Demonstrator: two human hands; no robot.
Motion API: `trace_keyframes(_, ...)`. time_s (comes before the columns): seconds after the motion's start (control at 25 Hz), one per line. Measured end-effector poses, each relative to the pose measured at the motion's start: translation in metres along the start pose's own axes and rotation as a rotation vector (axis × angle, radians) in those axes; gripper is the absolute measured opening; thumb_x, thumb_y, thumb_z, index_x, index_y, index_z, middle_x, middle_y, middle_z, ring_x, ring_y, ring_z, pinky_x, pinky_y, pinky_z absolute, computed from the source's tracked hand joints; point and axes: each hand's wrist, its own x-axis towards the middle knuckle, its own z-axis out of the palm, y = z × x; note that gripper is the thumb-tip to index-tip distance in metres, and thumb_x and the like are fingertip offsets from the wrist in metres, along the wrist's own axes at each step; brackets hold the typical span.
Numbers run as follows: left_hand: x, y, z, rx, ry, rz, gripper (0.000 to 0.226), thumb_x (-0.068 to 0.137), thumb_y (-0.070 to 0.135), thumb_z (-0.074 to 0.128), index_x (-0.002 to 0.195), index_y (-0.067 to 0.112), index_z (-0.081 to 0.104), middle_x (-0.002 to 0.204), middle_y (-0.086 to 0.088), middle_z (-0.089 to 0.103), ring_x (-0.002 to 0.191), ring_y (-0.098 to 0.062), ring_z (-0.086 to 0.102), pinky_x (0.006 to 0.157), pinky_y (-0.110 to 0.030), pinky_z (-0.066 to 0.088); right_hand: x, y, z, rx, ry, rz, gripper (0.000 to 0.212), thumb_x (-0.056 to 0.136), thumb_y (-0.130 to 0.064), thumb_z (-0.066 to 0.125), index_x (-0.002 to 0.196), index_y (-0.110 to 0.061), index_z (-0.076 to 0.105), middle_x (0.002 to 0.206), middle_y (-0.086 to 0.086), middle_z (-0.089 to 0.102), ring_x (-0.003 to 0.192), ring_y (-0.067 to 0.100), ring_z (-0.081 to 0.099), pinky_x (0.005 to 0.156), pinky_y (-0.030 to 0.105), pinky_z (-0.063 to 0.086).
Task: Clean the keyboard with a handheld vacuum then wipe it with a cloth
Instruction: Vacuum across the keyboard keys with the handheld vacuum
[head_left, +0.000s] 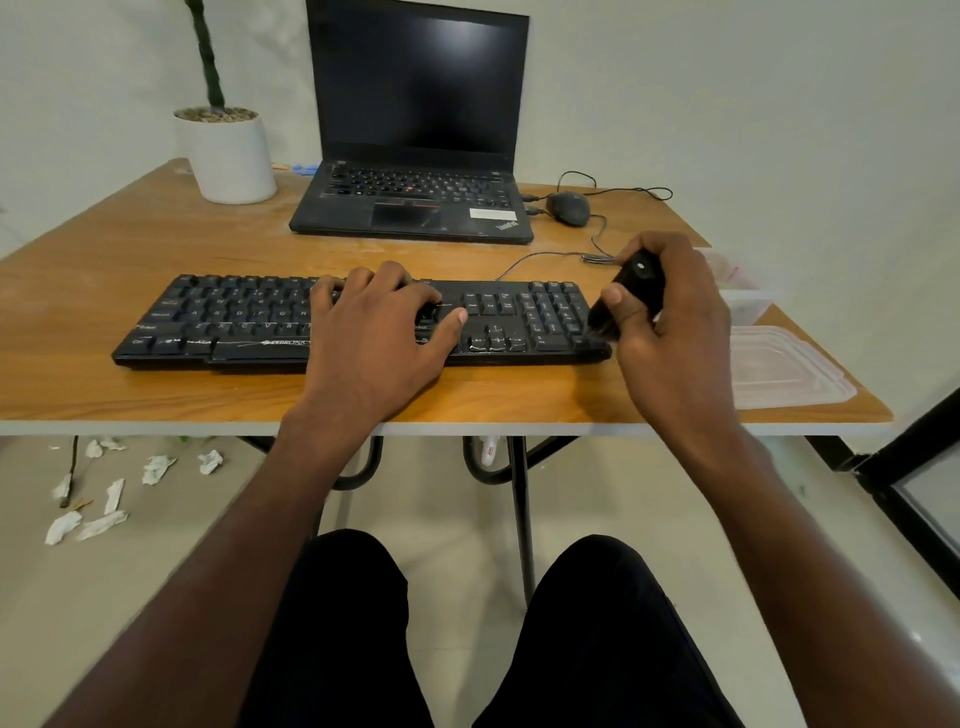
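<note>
A wooden-topped table with a pale edge stands against a plain light wall, over a pale floor where crumpled scraps of white paper lie scattered at the near left. A black keyboard lies across the near part of the table, parallel to its near edge, with its cable running off toward the far right. The person's left hand rests palm down on the middle of the keyboard, fingers spread and only lightly bent over the keys, thumb stretched out to the right, gripping nothing. The right hand is wrapped around a small black handheld vacuum, fingers curled over its body and thumb pressed along its near side; the tool tilts down and to the left, its dark brush tip at the keyboard's right end beside the number pad. Beyond the keyboard an open black laptop with a dark screen faces the person. A black mouse with a looping cable sits just right of the laptop. A white plant pot stands at the far left corner. At the right edge sit a clear plastic container and, nearer, a clear lid lying flat. The person's dark-trousered knees show below the table.
</note>
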Motion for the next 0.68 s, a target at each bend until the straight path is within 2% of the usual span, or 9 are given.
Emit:
trace_keyframes(0.08,0.000,0.000,0.000,-0.003,-0.003,-0.001,0.057,0.101,0.070,0.041,0.130,0.030,0.069,0.126,0.001,0.061,0.123,-0.024,0.054,0.114,-0.054,0.028,-0.006,-0.002,0.002,0.054,-0.034,-0.043,0.027,0.098,-0.014,0.063,0.123,-0.022,0.055,0.116,-0.001,0.060,0.107,0.015,0.057,0.082,0.032,0.052)
trace_keyframes(0.16,0.000,0.000,0.000,-0.001,-0.005,0.003,0.057,0.101,0.070,0.041,0.130,0.030,0.069,0.126,0.001,0.061,0.123,-0.024,0.054,0.114,-0.054,0.028,-0.005,-0.002,0.001,-0.042,-0.051,-0.002,0.028,0.099,-0.017,0.063,0.125,-0.022,0.055,0.117,0.002,0.060,0.104,0.014,0.056,0.078,0.022,0.046)
trace_keyframes(0.24,0.001,0.000,0.000,0.004,-0.005,0.005,0.057,0.101,0.070,0.041,0.131,0.030,0.069,0.126,0.000,0.061,0.123,-0.024,0.054,0.114,-0.054,0.028,0.004,0.000,-0.004,-0.213,-0.011,0.093,0.031,0.100,-0.020,0.063,0.130,-0.022,0.054,0.120,0.004,0.058,0.101,0.012,0.051,0.077,0.025,0.039)
trace_keyframes(0.32,0.001,0.001,0.000,0.004,-0.008,0.003,0.058,0.101,0.070,0.041,0.132,0.029,0.068,0.127,0.000,0.061,0.123,-0.025,0.054,0.114,-0.054,0.029,0.008,-0.003,-0.003,-0.240,-0.067,0.090,0.031,0.100,-0.021,0.064,0.129,-0.023,0.053,0.121,0.003,0.057,0.101,0.011,0.050,0.079,0.029,0.039)
trace_keyframes(0.4,0.001,0.000,0.000,-0.011,-0.012,0.001,0.060,0.100,0.070,0.040,0.132,0.027,0.068,0.126,-0.001,0.061,0.123,-0.025,0.053,0.114,-0.054,0.031,0.007,-0.009,0.003,-0.106,-0.160,-0.004,0.027,0.100,-0.021,0.064,0.125,-0.024,0.054,0.119,-0.001,0.059,0.105,0.013,0.054,0.082,0.032,0.048)
trace_keyframes(0.48,0.001,0.000,0.000,-0.022,-0.019,0.001,0.061,0.100,0.069,0.041,0.133,0.026,0.069,0.127,-0.002,0.061,0.123,-0.026,0.053,0.114,-0.055,0.032,0.009,-0.013,0.004,0.088,-0.228,0.013,0.025,0.100,-0.022,0.063,0.123,-0.025,0.055,0.114,-0.006,0.061,0.108,0.015,0.059,0.086,0.038,0.055)
trace_keyframes(0.52,0.001,0.000,0.000,-0.022,-0.024,0.000,0.060,0.100,0.069,0.041,0.133,0.026,0.069,0.127,-0.002,0.060,0.123,-0.026,0.053,0.114,-0.055,0.031,0.012,-0.011,0.004,0.104,-0.229,0.032,0.025,0.100,-0.022,0.063,0.123,-0.025,0.055,0.113,-0.007,0.062,0.107,0.015,0.060,0.086,0.040,0.056)
trace_keyframes(0.64,0.001,0.001,0.000,-0.013,-0.023,-0.001,0.060,0.100,0.070,0.040,0.133,0.027,0.069,0.127,-0.001,0.061,0.123,-0.026,0.053,0.113,-0.055,0.030,0.019,-0.004,0.004,-0.178,-0.103,0.047,0.032,0.099,-0.023,0.065,0.129,-0.025,0.053,0.119,-0.001,0.061,0.104,0.014,0.056,0.084,0.039,0.052)
trace_keyframes(0.68,0.001,0.001,0.000,-0.011,-0.020,-0.001,0.060,0.100,0.070,0.040,0.132,0.028,0.068,0.127,-0.001,0.060,0.123,-0.026,0.053,0.113,-0.055,0.031,0.019,-0.003,0.004,-0.189,-0.076,0.039,0.033,0.099,-0.023,0.065,0.129,-0.024,0.053,0.120,-0.001,0.060,0.104,0.013,0.055,0.083,0.038,0.051)
